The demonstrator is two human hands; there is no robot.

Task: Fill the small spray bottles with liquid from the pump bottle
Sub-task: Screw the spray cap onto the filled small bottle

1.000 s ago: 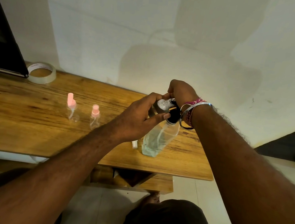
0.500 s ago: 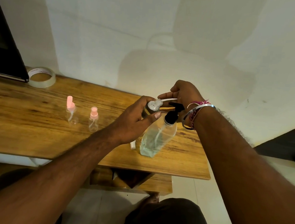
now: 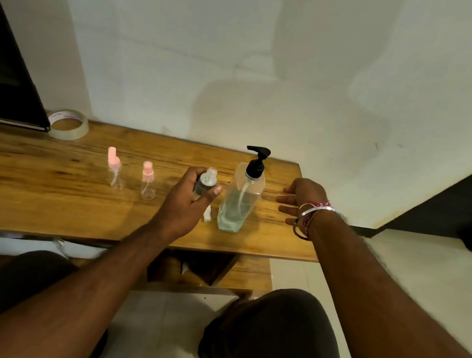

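Now the left hand (image 3: 186, 199) curls its fingers and thumb round a small uncapped spray bottle (image 3: 206, 183), holding it upright over the wooden table (image 3: 49, 204), mouth up; whether its base touches the wood is hidden by the hand. Its clear body looks partly filled, though the level is hard to read. The right hand (image 3: 300, 199) hovers by the table's right edge, fingers straight and spread toward the left, holding nothing, apart from the pump bottle (image 3: 241, 200) just to its left. A metal bangle (image 3: 302, 218) and pink threads (image 3: 315, 210) circle that wrist.

The pump bottle stands between the two hands, its long axis upright and leaning slightly in this wide view, black pump head (image 3: 257, 159) on top with the nozzle pointing left. Clear liquid fills only its lower part, and the dip tube shows through the wall. A small white piece (image 3: 207, 215), too small to identify, lies on the table just beside its base.

Left of the held bottle stand two more small spray bottles with pink tops (image 3: 148, 180) (image 3: 113, 169), both upright and looking empty, well apart from each other. Bare wood stretches in front of them to the near edge. A roll of clear tape (image 3: 69, 124) lies at the back by the wall, next to a dark panel (image 3: 4, 87)
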